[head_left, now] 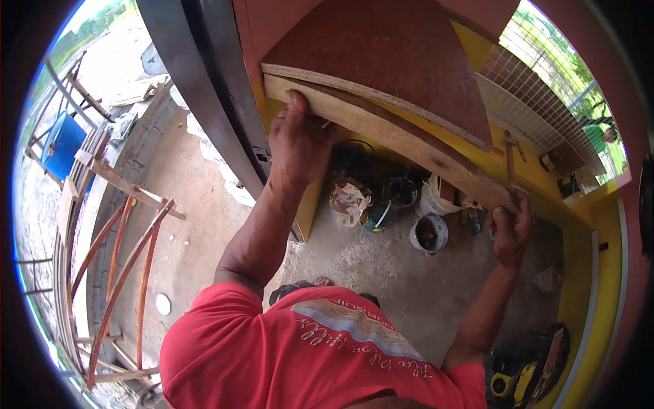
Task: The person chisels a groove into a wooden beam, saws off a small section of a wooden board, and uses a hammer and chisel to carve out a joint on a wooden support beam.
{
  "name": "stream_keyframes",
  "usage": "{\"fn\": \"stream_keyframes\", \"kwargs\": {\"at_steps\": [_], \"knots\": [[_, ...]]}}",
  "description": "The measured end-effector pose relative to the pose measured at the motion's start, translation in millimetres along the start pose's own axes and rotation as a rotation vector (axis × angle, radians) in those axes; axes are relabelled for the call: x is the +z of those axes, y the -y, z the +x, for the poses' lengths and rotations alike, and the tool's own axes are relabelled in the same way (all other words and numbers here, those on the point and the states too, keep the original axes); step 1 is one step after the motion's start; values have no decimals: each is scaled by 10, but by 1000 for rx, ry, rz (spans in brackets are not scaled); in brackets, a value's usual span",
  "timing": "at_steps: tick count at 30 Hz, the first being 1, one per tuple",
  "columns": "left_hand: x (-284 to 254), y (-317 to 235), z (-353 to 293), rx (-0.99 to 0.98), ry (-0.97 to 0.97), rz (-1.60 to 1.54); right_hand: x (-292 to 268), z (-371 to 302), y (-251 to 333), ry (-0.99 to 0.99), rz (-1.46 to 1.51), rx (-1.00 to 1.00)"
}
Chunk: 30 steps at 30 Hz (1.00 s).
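Note:
A long wooden plank [409, 146] slants down to the right, along the front edge of a brown plywood panel [381, 54]. Near the plank's left end, my left hand [298, 140] is closed on it, with the thumb on its face. A small thin thing, too small to name, pokes out beside those fingers. My right hand [511, 221] is closed at the plank's right end. From the same hand rises a hammer [511, 153], its head pointing away from me; part of its handle is hidden behind the fingers.
Below the plank, several buckets and a white pail [429, 233] stand on the concrete floor. A dark metal post [204, 75] rises at the left. Beyond it are wooden trestle frames [122, 273] and a blue drum [63, 144]. A black and yellow power tool [524, 378] lies at lower right.

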<state>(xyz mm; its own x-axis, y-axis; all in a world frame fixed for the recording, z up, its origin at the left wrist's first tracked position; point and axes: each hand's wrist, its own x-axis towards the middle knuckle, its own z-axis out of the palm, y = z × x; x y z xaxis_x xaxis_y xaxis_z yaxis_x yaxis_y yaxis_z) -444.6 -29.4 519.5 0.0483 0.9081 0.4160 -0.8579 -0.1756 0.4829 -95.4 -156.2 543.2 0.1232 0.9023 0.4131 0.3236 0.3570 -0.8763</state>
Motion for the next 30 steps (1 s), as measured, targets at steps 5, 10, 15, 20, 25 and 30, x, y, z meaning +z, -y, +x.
{"fn": "stream_keyframes", "kwargs": {"at_steps": [5,10,15,20,25,30], "knots": [[322,57,88,235,-270,-58,-136,203,-86,48,13,-49],[191,32,90,303,-387,44,-160,427,-166,38,11,-124],[248,61,122,407,-493,88,-180,519,-365,52,-80,-275],[320,63,174,432,-481,138,-177,704,-297,52,-143,-549],[312,16,200,407,-528,242,-124,887,-164,57,-22,-667],[160,-107,138,378,-387,267,-154,984,-124,125,16,-777]]}}
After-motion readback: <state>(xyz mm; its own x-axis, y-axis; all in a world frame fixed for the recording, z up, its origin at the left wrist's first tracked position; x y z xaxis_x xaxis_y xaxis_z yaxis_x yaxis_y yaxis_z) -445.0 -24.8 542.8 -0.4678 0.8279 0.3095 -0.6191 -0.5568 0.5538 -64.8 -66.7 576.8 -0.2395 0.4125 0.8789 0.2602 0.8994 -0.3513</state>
